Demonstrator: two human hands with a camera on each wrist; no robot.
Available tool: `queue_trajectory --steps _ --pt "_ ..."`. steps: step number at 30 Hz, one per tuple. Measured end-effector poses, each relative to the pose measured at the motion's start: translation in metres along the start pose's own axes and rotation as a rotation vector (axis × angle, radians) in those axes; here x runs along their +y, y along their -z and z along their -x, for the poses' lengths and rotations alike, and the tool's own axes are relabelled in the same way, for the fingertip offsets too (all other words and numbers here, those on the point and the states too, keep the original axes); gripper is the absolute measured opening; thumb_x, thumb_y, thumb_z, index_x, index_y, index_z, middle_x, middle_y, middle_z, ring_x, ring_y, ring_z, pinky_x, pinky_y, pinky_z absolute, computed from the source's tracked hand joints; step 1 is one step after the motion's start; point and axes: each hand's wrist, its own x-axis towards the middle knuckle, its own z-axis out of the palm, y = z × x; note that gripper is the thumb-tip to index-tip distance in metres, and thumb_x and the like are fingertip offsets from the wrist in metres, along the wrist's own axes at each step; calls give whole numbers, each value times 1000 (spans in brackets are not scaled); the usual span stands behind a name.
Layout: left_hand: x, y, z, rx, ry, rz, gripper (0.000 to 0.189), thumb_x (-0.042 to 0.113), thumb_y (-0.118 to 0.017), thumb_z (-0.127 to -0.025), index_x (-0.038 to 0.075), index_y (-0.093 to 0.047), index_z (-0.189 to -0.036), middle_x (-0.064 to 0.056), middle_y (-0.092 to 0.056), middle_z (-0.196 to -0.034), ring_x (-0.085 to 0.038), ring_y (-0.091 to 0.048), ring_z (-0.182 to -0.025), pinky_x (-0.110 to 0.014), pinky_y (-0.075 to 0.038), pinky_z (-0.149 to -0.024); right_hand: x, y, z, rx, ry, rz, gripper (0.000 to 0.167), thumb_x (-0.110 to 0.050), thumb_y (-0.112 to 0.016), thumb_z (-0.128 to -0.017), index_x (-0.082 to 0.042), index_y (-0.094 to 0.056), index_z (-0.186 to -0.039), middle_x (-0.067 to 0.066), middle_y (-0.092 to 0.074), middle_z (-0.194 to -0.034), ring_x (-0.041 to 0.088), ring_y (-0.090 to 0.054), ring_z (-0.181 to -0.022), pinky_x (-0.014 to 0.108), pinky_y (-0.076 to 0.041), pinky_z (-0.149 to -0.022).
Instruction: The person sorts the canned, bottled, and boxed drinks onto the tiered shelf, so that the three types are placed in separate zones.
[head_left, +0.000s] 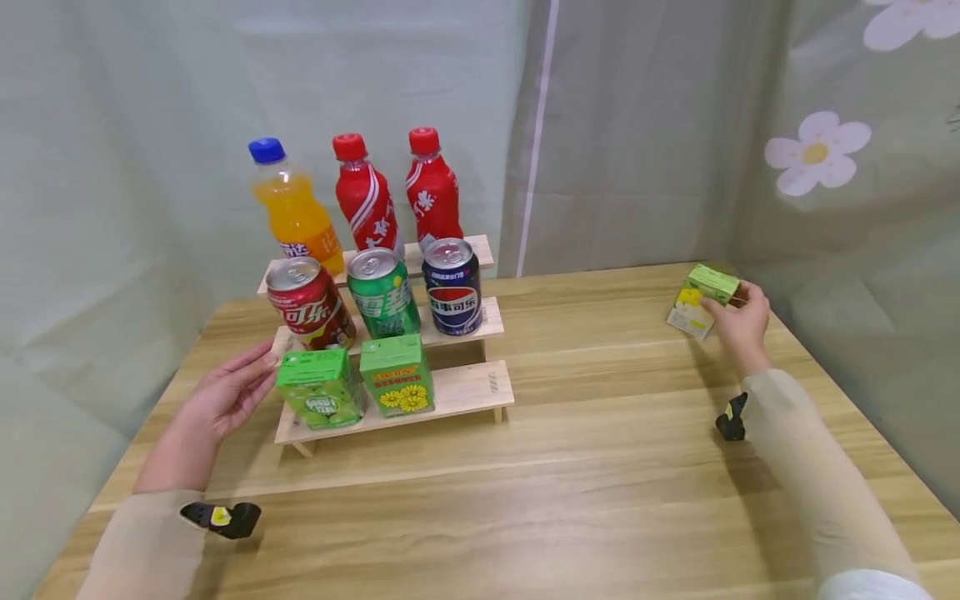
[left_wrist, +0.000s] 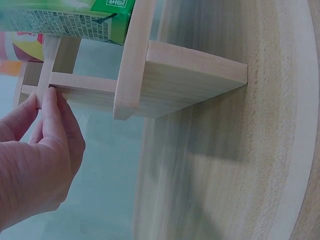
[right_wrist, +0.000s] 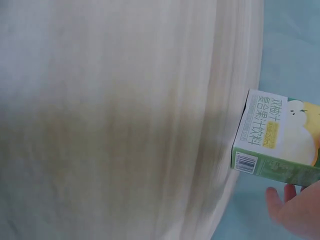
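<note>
My left hand (head_left: 221, 398) is at the left end of a three-step wooden display rack (head_left: 472, 390). In the left wrist view, thumb and fingertips pinch the end of one of its boards (left_wrist: 46, 75). Two green drink cartons stand on the lowest step: one (head_left: 321, 392) close to my left hand, the other, with yellow flowers (head_left: 397, 379), beside it. Far to the right, my right hand (head_left: 741, 329) holds a green, white and yellow juice carton (head_left: 688, 315) by its side. In the right wrist view this juice carton (right_wrist: 262, 122) has its bottom end at the tabletop.
On the middle step stand a red cola can (head_left: 311, 307), a green can (head_left: 384, 293) and a dark blue can (head_left: 453, 287). An orange soda bottle (head_left: 300, 212) and two red-labelled bottles (head_left: 367, 200) occupy the top step. Curtains (head_left: 630, 133) hang behind the wooden table (head_left: 570, 467).
</note>
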Motion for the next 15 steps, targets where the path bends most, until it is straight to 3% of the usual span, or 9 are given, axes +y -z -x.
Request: queue_trajectory --steps 3,8,15 --pt "2 -3 -1 10 2 -5 31 -3 -51 -95 15 -76 -96 -4 -71 -90 -13 -69 -83 -20 -59 -77 -2 3 1 -19 -18 -17 63 -21 -64 -90 -5 -33 -142 -14 -38 -107 16 -44 -119 22 -46 -101" --pt "4 -6 -3 24 10 -25 30 -2 -53 -95 16 -76 -95 -3 -71 -90 -12 -69 -83 -19 -59 -78 -3 8 7 -1 -27 -24 60 -22 -67 -88 -8 -39 -139 -19 -41 -100 12 -49 -114 21 -47 -100" --pt "1 1 -1 48 30 -11 30 -1 -53 -95 17 -77 -94 -2 -71 -90 -11 -69 -83 -20 -59 -77 -4 8 17 -64 37 58 60 -22 -71 -86 -4 -44 -136 -17 -45 -100 4 -51 -97 7 -47 -79"
